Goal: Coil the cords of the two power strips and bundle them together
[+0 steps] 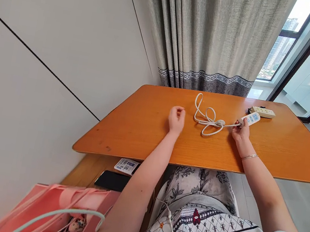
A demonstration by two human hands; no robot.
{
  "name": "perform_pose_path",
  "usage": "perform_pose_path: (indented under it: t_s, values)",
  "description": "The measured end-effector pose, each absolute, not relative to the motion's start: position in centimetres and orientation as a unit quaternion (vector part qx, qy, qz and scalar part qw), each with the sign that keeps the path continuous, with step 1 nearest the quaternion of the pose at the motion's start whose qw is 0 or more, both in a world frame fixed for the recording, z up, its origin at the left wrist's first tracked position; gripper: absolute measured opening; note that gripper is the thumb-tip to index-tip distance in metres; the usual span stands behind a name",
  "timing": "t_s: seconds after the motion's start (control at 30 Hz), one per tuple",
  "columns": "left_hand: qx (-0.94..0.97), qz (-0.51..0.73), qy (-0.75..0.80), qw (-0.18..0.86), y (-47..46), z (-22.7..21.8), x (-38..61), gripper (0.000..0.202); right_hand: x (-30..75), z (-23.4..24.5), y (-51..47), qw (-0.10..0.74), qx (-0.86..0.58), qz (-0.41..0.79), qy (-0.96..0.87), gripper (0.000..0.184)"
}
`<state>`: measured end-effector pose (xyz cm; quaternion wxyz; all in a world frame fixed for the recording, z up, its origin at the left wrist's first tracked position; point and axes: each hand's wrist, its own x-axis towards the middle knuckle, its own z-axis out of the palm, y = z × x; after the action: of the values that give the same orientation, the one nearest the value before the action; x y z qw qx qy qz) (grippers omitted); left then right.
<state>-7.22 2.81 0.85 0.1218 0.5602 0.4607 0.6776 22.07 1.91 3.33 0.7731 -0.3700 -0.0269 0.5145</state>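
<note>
My right hand (241, 132) is closed around the cord end of a white power strip (252, 118) with blue labels, lifted a little at a tilt over the wooden table. Its white cord (207, 121) runs left from that hand into loose loops on the tabletop, with the plug (220, 122) lying among them. Left of the loops, my left hand (176, 118) is loosely curled, thumb near the fingertips, apart from the cord. Nothing shows between its fingers.
A second, cream power strip (263, 112) lies at the back right of the wooden table (129, 127). Below the near left edge are a black phone (112, 181), a printed card (126, 165) and a pink bag (46, 205). A curtain (216, 39) hangs behind.
</note>
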Motion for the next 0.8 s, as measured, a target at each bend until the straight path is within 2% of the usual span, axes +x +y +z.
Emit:
perform_pose_path:
  t_s: [0.07,0.17,0.2,0.23,0.3,0.37,0.43,0.53,0.63,0.8]
  values:
    - [0.717,0.549,0.418,0.106,1.6,0.7,-5.3,0.027,21.6,3.3,1.8,0.766,-0.370,0.525,-0.027,0.023]
    - [0.847,0.374,0.366,0.093,0.3,0.8,-2.9,0.072,21.2,3.4,1.6,0.763,-0.368,0.530,-0.027,0.019]
    - [0.868,0.333,0.357,0.093,0.1,0.9,-2.4,0.080,21.2,3.5,1.5,0.762,-0.369,0.532,-0.027,0.018]
    - [0.881,0.301,0.354,0.092,-0.1,1.0,-2.2,0.078,21.2,3.6,1.5,0.760,-0.370,0.533,-0.027,0.017]
    - [0.885,0.270,0.368,0.092,-0.1,1.2,-2.0,0.054,21.2,3.7,1.4,0.755,-0.375,0.538,-0.030,0.017]
    - [0.868,0.283,0.394,0.106,0.1,1.4,-2.3,0.024,21.2,3.7,1.4,0.749,-0.379,0.543,-0.034,0.018]
    - [0.829,0.340,0.415,0.156,0.4,1.5,-2.6,0.010,21.2,3.6,1.3,0.744,-0.382,0.547,-0.040,0.019]
    - [0.728,0.465,0.437,0.249,0.8,1.5,-3.1,0.022,21.1,3.6,1.3,0.736,-0.386,0.554,-0.054,0.023]
    - [0.652,0.529,0.466,0.281,1.3,1.3,-3.3,0.022,20.9,3.6,1.1,0.727,-0.389,0.562,-0.068,0.025]
    - [0.421,0.661,0.455,0.423,2.1,1.5,-3.5,0.030,20.6,4.1,0.5,0.715,-0.379,0.581,-0.083,0.019]
